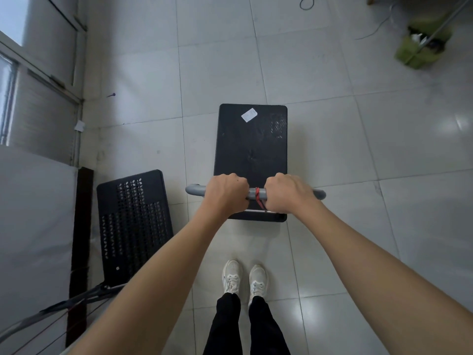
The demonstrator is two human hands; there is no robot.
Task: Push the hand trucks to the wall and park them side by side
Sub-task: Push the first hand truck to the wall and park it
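A black flat-deck hand truck (252, 149) with a white sticker stands on the tiled floor straight ahead of me. Both hands grip its grey handle bar (256, 193), which has a red band around its middle. My left hand (226, 194) is wrapped around the bar left of the band, my right hand (286, 193) right of it. A second black hand truck (134, 224) with a perforated deck stands to the left, close to the wall (43, 116). Its handle (76, 298) lies low at the lower left.
A window frame (10, 80) and a white panel (33, 213) with a dark strip (82, 239) line the left side. A green mop bucket (422, 44) with a metal pole stands at the far right, near loose cables (307, 2). My feet are behind the truck.
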